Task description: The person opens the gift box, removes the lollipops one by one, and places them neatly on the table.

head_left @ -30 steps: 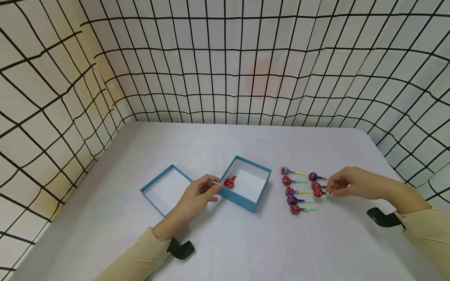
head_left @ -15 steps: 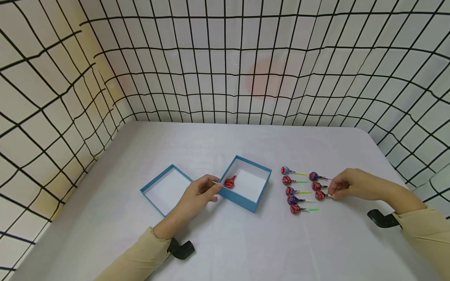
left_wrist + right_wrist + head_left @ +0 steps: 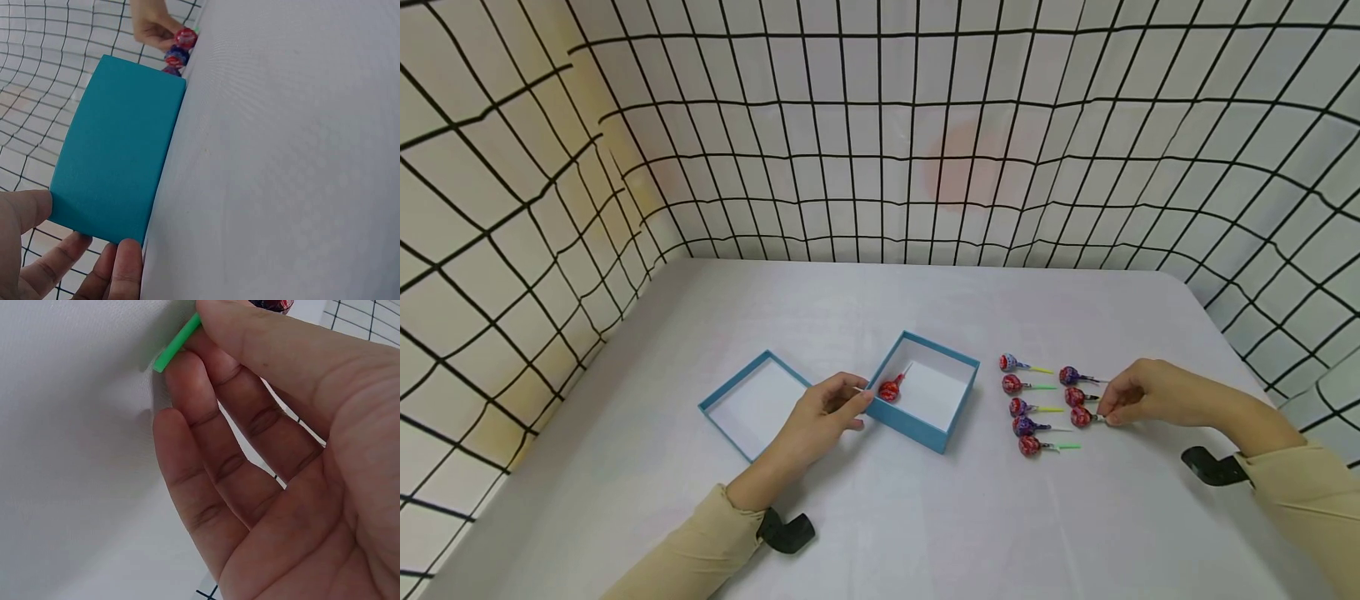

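Note:
My left hand (image 3: 820,417) holds the left corner of an open blue box (image 3: 917,428), thumb and fingertips against its outer walls. Inside the box lies one red-wrapped lollipop (image 3: 891,388). Over at the right, my right hand (image 3: 1165,393) pinches the stick of a red lollipop (image 3: 1081,416) at the near end of a short column. The green stick (image 3: 178,342) shows between thumb and fingers in the right wrist view. Just beyond it lie another red lollipop (image 3: 1077,397) and a purple one (image 3: 1070,377). The left wrist view shows the box's teal outer wall (image 3: 119,150).
Several lollipops (image 3: 1028,427) form a column between the box and my right hand, sticks pointing right. The box's lid (image 3: 752,408) lies inside up, left of the box and partly behind my left hand. A white cloth covers the table (image 3: 925,525); a black-grid backdrop (image 3: 850,133) surrounds it.
The lollipop in my right hand has come down slightly toward the near side and now sits apart from the red one above it. My left hand and the box stay put.

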Demonstrator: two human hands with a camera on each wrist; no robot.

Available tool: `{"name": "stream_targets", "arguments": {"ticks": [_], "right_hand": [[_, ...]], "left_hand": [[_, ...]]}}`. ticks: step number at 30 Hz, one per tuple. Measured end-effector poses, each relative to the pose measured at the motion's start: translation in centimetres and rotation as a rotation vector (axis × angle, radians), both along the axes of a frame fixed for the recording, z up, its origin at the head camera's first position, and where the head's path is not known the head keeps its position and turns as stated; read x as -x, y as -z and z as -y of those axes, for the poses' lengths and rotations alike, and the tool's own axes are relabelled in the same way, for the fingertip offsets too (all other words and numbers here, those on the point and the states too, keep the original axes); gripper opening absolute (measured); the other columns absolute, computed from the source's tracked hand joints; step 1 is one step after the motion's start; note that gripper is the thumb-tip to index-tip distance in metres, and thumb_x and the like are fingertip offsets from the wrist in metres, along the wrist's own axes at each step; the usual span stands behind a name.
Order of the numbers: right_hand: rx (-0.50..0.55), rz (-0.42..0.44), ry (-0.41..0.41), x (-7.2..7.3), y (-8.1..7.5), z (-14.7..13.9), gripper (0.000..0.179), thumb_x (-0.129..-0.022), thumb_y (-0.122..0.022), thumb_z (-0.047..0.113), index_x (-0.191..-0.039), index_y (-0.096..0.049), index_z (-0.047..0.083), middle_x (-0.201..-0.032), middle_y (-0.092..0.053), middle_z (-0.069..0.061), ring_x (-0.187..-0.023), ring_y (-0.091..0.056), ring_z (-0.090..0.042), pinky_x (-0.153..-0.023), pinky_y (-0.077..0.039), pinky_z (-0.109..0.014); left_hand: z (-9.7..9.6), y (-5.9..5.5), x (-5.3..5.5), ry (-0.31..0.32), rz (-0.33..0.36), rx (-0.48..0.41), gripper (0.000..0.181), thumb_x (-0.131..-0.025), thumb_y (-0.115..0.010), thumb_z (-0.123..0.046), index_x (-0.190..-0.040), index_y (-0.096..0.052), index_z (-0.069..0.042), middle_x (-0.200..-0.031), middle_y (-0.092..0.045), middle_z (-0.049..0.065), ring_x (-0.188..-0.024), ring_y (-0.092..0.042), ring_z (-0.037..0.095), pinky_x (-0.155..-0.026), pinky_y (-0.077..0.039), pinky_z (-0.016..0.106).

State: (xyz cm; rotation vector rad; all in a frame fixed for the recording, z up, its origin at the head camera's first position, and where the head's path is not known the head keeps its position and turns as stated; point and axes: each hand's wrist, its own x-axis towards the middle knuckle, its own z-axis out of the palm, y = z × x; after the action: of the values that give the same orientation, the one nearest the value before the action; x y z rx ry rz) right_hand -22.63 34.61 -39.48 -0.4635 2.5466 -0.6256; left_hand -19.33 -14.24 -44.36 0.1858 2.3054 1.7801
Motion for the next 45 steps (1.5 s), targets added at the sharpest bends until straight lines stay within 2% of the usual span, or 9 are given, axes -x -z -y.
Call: {"name": "stream_targets", "arguments": {"ticks": [19,24,28,35,45], "right_hand": [[0.001,0.006,0.002,-0.3,0.0,-0.4,0.008,-0.093,-0.084,0.014,-0.100,-0.081,0.012,-0.093,-0.075,0.005,-0.078,-0.058,-0.003,-0.070,-0.053,-0.021],[0.002,0.003,-0.009,-0.2,-0.5,-0.7,0.009,-0.093,-0.084,0.017,-0.100,-0.081,0.013,-0.094,-0.077,0.007,-0.078,-0.060,-0.001,-0.070,-0.054,-0.021],[-0.014,0.000,-0.003,0.1,-1.5,-0.6,0.009,-0.094,-0.083,0.018,-0.102,-0.081,0.013,-0.093,-0.076,0.007,-0.078,-0.059,-0.002,-0.070,-0.052,-0.022],[-0.052,-0.047,-0.015,1.1,-4.3,0.9,0.013,-0.096,-0.082,0.022,-0.106,-0.080,0.014,-0.093,-0.077,0.007,-0.084,-0.064,0.000,-0.075,-0.056,-0.022],[-0.013,-0.068,-0.093,3.2,-8.0,7.0,0.015,-0.097,-0.081,0.023,-0.110,-0.080,0.016,-0.104,-0.082,0.003,-0.094,-0.074,-0.007,-0.083,-0.060,-0.026]], "left_hand": [[-0.2,0.0,0.0,0.004,0.002,0.007,0.029,-0.107,-0.069,-0.027,-0.129,-0.070,-0.009,-0.115,-0.074,0.012,-0.088,-0.074,0.018,-0.085,-0.060,0.031],[-0.2,0.1,0.1,0.007,0.004,0.002,0.030,-0.106,-0.070,-0.028,-0.130,-0.070,-0.009,-0.115,-0.074,0.012,-0.089,-0.074,0.019,-0.087,-0.061,0.031],[-0.3,0.1,0.1,0.006,0.002,0.003,0.029,-0.106,-0.070,-0.028,-0.129,-0.070,-0.009,-0.115,-0.074,0.012,-0.089,-0.075,0.019,-0.087,-0.062,0.032],[-0.4,0.1,0.1,0.011,-0.004,0.004,0.030,-0.107,-0.069,-0.028,-0.129,-0.070,-0.008,-0.115,-0.074,0.012,-0.090,-0.075,0.019,-0.088,-0.063,0.033],[0.2,0.0,0.0,0.011,-0.005,0.014,0.031,-0.107,-0.069,-0.029,-0.131,-0.069,-0.009,-0.116,-0.073,0.013,-0.092,-0.075,0.020,-0.092,-0.064,0.036]]}}
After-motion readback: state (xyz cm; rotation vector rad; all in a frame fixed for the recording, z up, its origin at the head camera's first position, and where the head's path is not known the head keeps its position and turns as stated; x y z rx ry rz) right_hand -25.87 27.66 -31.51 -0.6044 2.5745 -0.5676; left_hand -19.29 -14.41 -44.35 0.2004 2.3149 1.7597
